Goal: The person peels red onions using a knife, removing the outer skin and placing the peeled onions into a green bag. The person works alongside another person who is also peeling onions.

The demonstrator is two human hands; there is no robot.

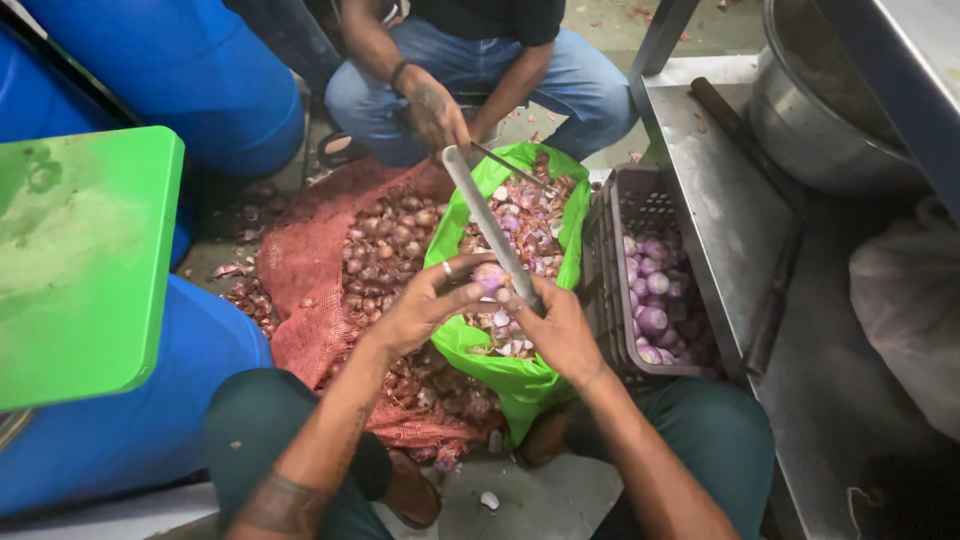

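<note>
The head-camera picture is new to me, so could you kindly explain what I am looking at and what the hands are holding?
There is no machine: the one picture comes from a camera on a person's head, looking down past their knees at their own two bare hands. The left hand holds a small purple onion; the right hand grips a long knife that points away from them. Below is a green bag of onion skins, with a red mesh sack of unpeeled onions to its left and a dark crate of peeled onions to its right. Opposite sits another person, also working with a knife. Blue barrels and a steel bowl stand around.
</note>
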